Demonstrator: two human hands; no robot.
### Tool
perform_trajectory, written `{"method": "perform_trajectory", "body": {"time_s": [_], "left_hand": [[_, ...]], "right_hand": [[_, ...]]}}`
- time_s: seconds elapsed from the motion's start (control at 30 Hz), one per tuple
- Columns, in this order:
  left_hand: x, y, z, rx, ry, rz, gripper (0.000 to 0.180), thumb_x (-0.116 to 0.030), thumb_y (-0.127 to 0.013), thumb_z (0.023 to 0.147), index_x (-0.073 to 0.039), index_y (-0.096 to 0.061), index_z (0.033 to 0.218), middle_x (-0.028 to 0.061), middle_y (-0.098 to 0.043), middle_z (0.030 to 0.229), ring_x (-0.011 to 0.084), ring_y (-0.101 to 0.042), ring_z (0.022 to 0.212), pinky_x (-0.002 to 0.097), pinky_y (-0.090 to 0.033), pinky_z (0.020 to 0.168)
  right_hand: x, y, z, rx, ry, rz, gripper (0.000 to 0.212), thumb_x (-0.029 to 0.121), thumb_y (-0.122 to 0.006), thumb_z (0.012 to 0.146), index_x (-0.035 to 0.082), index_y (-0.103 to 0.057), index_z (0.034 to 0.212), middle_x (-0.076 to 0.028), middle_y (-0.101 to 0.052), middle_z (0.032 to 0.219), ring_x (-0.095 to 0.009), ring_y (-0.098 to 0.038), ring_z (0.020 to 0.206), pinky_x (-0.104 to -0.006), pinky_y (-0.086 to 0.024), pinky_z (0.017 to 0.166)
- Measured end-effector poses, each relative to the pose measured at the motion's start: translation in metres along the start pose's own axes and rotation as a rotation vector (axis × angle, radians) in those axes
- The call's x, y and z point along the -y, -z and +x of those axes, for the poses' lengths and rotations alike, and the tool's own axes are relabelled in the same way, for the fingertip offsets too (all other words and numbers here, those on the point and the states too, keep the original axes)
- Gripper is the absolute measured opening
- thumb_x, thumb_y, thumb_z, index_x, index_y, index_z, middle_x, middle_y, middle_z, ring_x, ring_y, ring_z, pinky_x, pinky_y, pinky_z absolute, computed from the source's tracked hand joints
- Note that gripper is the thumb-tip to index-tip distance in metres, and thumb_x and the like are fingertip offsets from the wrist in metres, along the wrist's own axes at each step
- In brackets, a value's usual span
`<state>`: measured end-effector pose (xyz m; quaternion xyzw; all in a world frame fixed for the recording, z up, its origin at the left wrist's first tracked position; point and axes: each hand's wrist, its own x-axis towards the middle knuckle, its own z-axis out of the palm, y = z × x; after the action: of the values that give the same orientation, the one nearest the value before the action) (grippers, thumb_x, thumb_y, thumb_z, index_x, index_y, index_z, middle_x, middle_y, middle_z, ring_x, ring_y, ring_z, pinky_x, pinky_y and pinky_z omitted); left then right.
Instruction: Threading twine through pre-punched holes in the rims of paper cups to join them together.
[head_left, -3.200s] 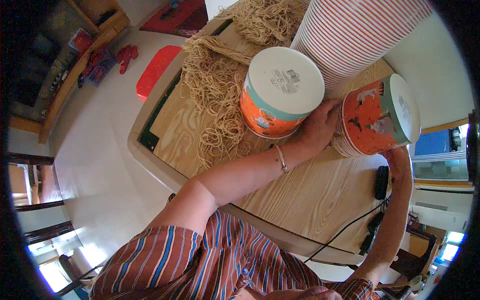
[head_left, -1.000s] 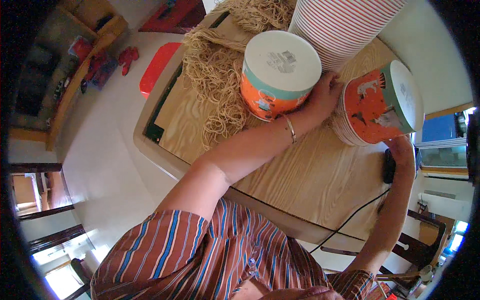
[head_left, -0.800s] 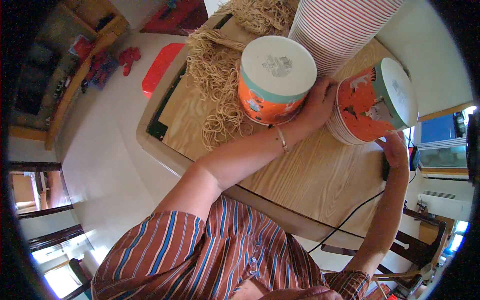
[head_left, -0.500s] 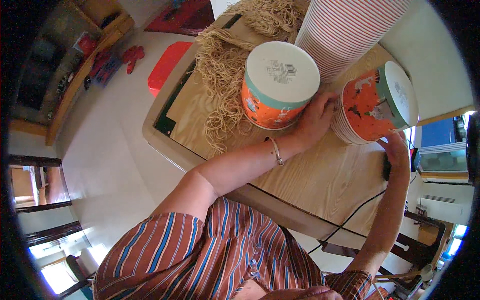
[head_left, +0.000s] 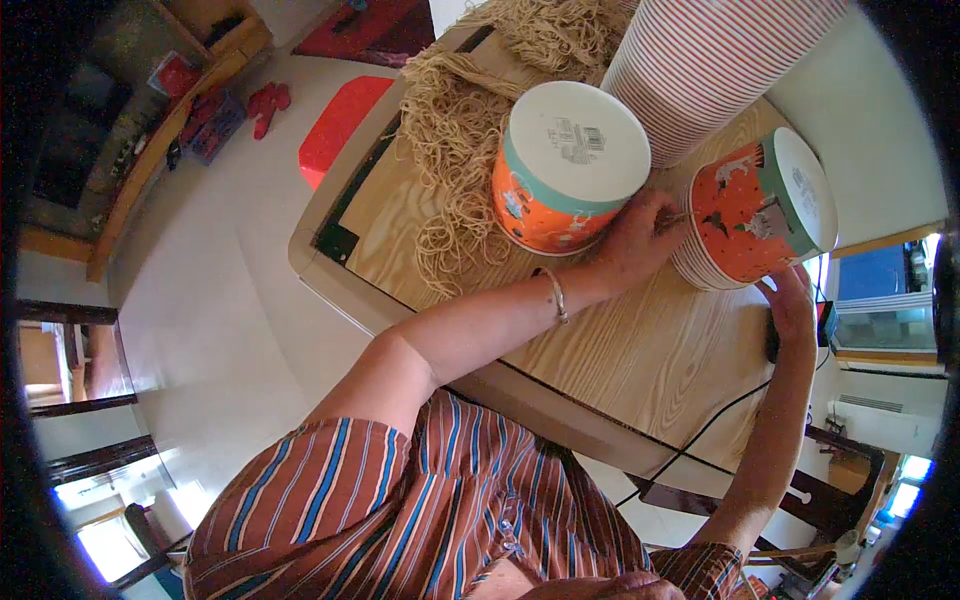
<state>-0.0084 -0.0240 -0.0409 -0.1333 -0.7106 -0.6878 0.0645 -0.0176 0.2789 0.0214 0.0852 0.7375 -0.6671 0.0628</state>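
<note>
A short stack of orange paper tubs [head_left: 738,222], with a green band and white base, is tilted on its side between my hands. My left hand [head_left: 640,240], fingers curled, is at the stack's rims on its left side. My right hand [head_left: 794,296] grips the same stack from the right, near its base; some of its fingers are hidden behind it. Beside my left wrist, another orange tub [head_left: 545,212] stands upside down, its white base [head_left: 578,140] facing up. Behind both is a tall leaning stack of nested paper tubs [head_left: 710,70], its rims showing.
Loose beige cord [head_left: 450,150] lies heaped along the table's [head_left: 600,350] left and far side. A black cable [head_left: 720,412] crosses the near right edge. A red stool [head_left: 340,125] stands beyond the left edge. A pale wall [head_left: 860,150] rises on the right.
The view has shifted slightly, so the tubs and cord appear a little further right. Both hands stay at the short stack, which is still tilted between them.
</note>
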Motion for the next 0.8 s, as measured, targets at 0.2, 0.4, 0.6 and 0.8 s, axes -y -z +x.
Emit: {"method": "perform_trajectory", "body": {"time_s": [0.2,0.4,0.6,0.8], "left_hand": [[0.000,-0.003,0.005,0.003,-0.020,0.058,0.016,-0.012,-0.057,0.088,-0.001,-0.053,0.099,0.0106,-0.058,0.091,0.0183,-0.055,0.086,0.0332,-0.046,0.079],[0.000,0.002,0.002,-0.038,-0.150,0.137,0.011,-0.009,-0.055,0.088,0.000,-0.054,0.096,0.0112,-0.058,0.088,0.0195,-0.055,0.083,0.0332,-0.046,0.078],[0.004,-0.004,0.002,0.007,-0.095,0.052,0.015,-0.011,-0.059,0.087,0.000,-0.055,0.097,0.0114,-0.059,0.090,0.0220,-0.056,0.085,0.0344,-0.046,0.079],[-0.003,-0.011,-0.003,-0.118,-0.117,0.134,0.025,-0.009,-0.062,0.085,0.000,-0.051,0.105,0.0147,-0.059,0.097,0.0262,-0.057,0.094,0.0393,-0.046,0.085]], "right_hand": [[0.004,-0.009,-0.013,-0.055,-0.006,-0.063,0.039,0.028,-0.059,0.090,0.010,-0.053,0.123,-0.005,-0.060,0.118,-0.018,-0.058,0.105,-0.0379,-0.048,0.089],[0.004,-0.024,-0.043,-0.075,0.063,-0.107,0.050,0.027,-0.060,0.089,0.010,-0.043,0.133,-0.008,-0.055,0.118,-0.020,-0.056,0.108,-0.0370,-0.047,0.090],[0.001,-0.031,-0.050,-0.141,0.080,-0.160,0.051,0.015,-0.063,0.086,0.014,-0.043,0.133,-0.006,-0.054,0.114,-0.018,-0.054,0.104,-0.0322,-0.046,0.087],[-0.010,-0.007,-0.032,-0.028,0.210,-0.301,0.058,0.006,-0.054,0.077,0.009,-0.043,0.134,-0.006,-0.051,0.129,-0.018,-0.048,0.115,-0.0309,-0.040,0.094]]}}
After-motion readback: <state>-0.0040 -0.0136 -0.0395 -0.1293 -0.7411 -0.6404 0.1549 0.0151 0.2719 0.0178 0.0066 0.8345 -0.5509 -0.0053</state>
